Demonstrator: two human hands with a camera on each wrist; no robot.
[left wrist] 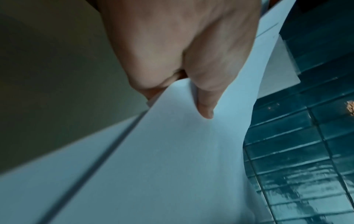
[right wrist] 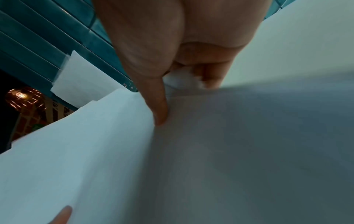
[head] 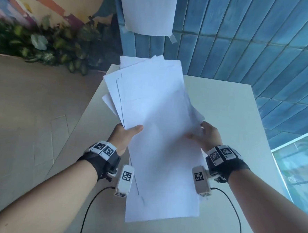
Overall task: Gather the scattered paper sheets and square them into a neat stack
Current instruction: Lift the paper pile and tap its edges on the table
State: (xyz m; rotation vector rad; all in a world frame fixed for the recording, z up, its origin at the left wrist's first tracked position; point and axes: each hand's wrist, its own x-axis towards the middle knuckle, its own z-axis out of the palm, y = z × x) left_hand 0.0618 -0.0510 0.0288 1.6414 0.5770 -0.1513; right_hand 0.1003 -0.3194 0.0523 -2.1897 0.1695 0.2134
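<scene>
- Head view: left hand (head: pixel 125 136) and right hand (head: pixel 205 135) grip the fanned paper sheets (head: pixel 155 116) by their side edges above the table (head: pixel 231 106)
- Fingers hidden beneath the paper; wrist views blurred

White paper sheets (head: pixel 155 116), blue tiled wall (head: pixel 244 40)
</scene>
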